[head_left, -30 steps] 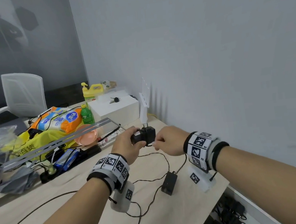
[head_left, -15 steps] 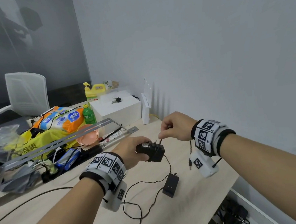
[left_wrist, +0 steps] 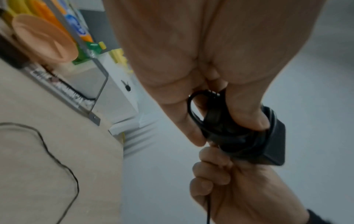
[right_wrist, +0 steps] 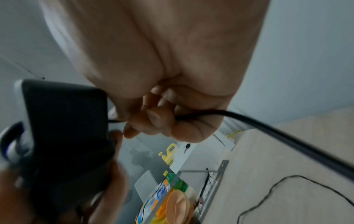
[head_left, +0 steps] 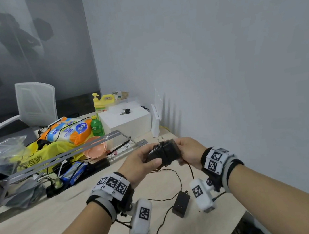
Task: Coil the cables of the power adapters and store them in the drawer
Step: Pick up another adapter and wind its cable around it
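Observation:
A black power adapter point(head_left: 166, 151) hangs in the air above the desk, with turns of its black cable wrapped round its body. My left hand point(head_left: 141, 161) grips the adapter point(left_wrist: 249, 136) between thumb and fingers. My right hand point(head_left: 189, 152) is curled round the loose cable point(right_wrist: 258, 122) right beside the adapter point(right_wrist: 63, 125). The free cable end hangs below the right hand toward the desk. A second black adapter point(head_left: 181, 203) lies flat on the wooden desk point(head_left: 46, 223) under my wrists, its thin cable point(head_left: 161, 226) sprawled loose. An open drawer point(head_left: 245, 231) shows at the bottom right with black adapters inside.
Clutter fills the desk's far left: a yellow bag point(head_left: 39, 153), tissue packs point(head_left: 69, 129), a green bottle point(head_left: 96, 125), a pink bowl point(head_left: 95, 147), metal rails point(head_left: 62, 155), a black power strip point(head_left: 76, 178). A white box point(head_left: 127, 121) with keys stands by the wall. A white chair point(head_left: 34, 102) stands behind.
The right hand came back down from its raised position to the adapter, laying another turn of cable round it. Both hands and the adapter moved slightly up and right.

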### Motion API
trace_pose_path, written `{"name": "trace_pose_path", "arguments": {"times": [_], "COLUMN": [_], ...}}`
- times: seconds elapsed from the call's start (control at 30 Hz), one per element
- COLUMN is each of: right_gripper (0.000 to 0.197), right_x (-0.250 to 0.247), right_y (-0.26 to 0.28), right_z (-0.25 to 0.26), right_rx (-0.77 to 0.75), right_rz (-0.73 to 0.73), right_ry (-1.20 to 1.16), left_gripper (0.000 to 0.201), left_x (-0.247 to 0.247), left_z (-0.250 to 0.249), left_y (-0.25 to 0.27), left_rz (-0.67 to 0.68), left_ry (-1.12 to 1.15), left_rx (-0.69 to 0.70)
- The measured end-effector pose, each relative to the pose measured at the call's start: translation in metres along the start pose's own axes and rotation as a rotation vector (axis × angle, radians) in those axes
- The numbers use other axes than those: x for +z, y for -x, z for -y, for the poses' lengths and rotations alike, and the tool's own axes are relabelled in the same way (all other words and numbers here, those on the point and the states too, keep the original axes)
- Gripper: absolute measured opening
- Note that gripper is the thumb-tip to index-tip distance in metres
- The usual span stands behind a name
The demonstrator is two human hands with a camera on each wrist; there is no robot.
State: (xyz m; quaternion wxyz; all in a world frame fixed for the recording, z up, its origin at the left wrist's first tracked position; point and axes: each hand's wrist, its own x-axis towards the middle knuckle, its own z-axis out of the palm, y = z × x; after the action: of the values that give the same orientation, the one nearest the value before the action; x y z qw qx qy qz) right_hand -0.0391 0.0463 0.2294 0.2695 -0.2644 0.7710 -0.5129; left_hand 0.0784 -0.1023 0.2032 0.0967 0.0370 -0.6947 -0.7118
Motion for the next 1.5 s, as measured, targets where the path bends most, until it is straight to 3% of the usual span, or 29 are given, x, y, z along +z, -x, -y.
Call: {"name": "trace_pose_path", "arguments": {"times": [0.07, 0.13, 0.2, 0.3, 0.4, 0.5, 0.63, 0.77, 0.97, 1.17, 1.3, 1.5], "right_gripper": [0.027, 0.034, 0.032, 0.029, 0.025, 0.026, 0.028, 0.027, 0.015, 0.005, 0.013, 0.028], "right_x": [0.008, 0.015, 0.02, 0.023, 0.022, 0.02, 0.017, 0.011, -0.003, -0.012, 0.002, 0.02], "right_y": [0.004, 0.008, 0.011, 0.015, 0.016, 0.016, 0.016, 0.01, -0.001, -0.002, 0.004, -0.001], "right_z": [-0.003, -0.008, -0.014, -0.015, -0.008, 0.0, 0.01, 0.024, 0.025, 0.011, 0.004, -0.014], "right_rx": [0.055, 0.088, 0.075, 0.045, -0.002, -0.027, -0.047, -0.102, -0.115, 0.004, 0.068, 0.085], "right_rz": [0.021, 0.053, 0.065, 0.052, 0.06, 0.112, 0.146, 0.116, 0.147, 0.16, 0.141, 0.059], "right_ry": [-0.017, 0.05, 0.146, 0.271, 0.494, 0.715, 0.889, 0.909, 0.706, 0.176, -0.16, -0.36], "left_gripper": [0.04, 0.033, 0.028, 0.03, 0.036, 0.038, 0.042, 0.044, 0.045, 0.045, 0.04, 0.047], "left_x": [0.004, 0.007, 0.007, 0.001, -0.001, -0.001, -0.005, -0.008, -0.007, -0.007, -0.002, 0.009], "left_z": [0.006, 0.008, 0.009, 0.011, 0.01, 0.007, 0.015, 0.028, 0.024, 0.013, 0.012, 0.015], "left_y": [-0.003, -0.008, -0.013, -0.015, -0.015, -0.015, -0.013, -0.006, 0.004, 0.015, 0.017, 0.014], "left_rz": [-0.101, -0.235, -0.345, -0.404, -0.388, -0.343, -0.289, -0.145, 0.057, 0.167, 0.095, -0.066], "left_ry": [0.16, 0.178, 0.086, -0.241, -0.561, -0.736, -0.901, -0.939, -0.808, -0.293, 0.125, 0.547], "left_rx": [-0.029, -0.013, 0.022, 0.019, -0.004, 0.002, -0.048, -0.098, -0.057, -0.035, -0.096, -0.151]}}
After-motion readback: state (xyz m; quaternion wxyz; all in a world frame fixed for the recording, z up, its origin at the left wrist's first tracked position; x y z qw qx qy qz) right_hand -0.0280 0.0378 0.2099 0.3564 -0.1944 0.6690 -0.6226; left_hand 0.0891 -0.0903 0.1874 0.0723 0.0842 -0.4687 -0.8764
